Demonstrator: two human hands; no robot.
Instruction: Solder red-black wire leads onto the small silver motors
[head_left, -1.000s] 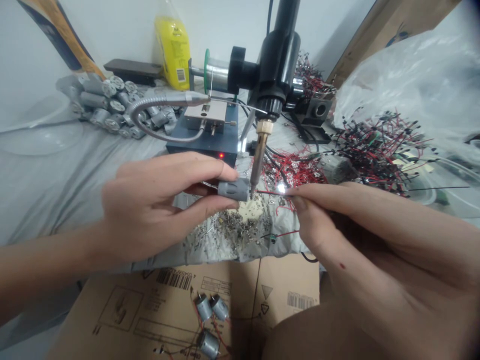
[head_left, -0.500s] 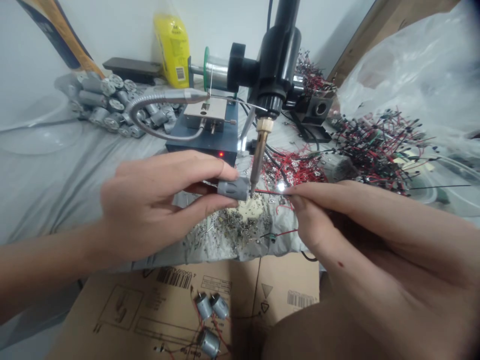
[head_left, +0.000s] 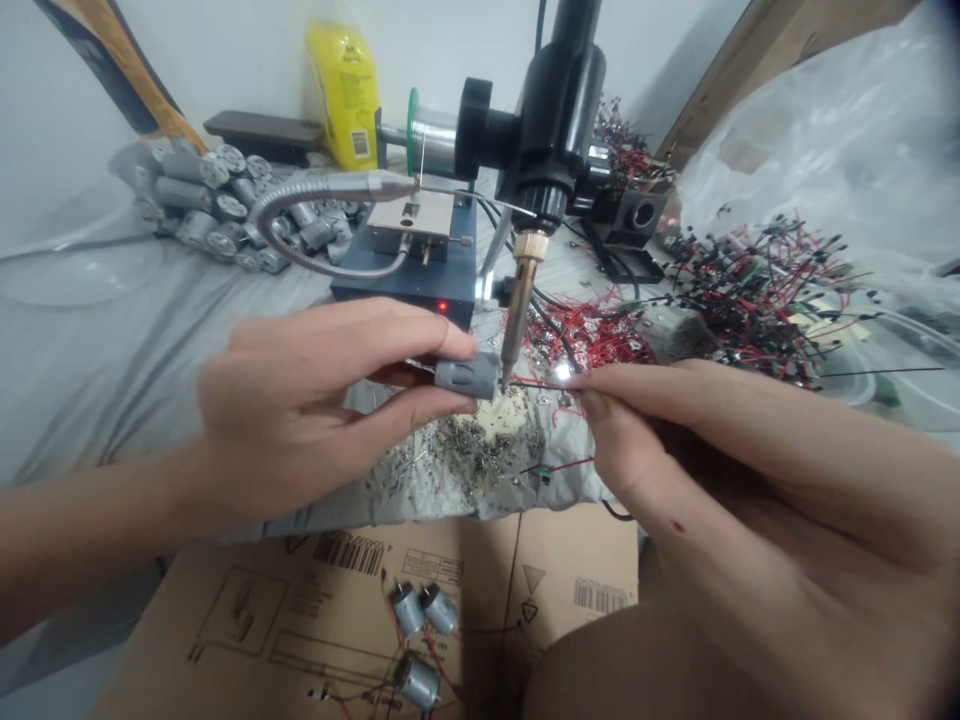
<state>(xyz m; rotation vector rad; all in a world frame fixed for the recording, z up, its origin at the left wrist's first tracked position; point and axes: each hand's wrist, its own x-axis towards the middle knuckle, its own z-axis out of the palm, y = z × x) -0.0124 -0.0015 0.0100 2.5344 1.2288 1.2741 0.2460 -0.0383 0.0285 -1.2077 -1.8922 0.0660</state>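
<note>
my left hand [head_left: 289,405] pinches a small grey motor [head_left: 466,377] between thumb and fingers, closed snugly around its body. its long axis lies nearly level across my view, one end pointing back into my left palm, where a thin shaft shows, and the other facing right. my right hand [head_left: 675,455] comes in from the other side, its thumb and forefinger [head_left: 592,385] pressed narrowly on a thin red wire [head_left: 544,384]. the wire runs almost in line with the motor's axis, its far end reaching the motor's right end. that end sits closer to my left fingers than my right, which stop a little way back along the wire. the tip of the soldering iron [head_left: 519,300] drops in nearly upright, just at that meeting point, though i can't tell if it's touching. below lies a grey cloth [head_left: 187,400] scattered with solder scraps [head_left: 469,460], and past my hands is a tangle of red and black wires [head_left: 757,300].
</note>
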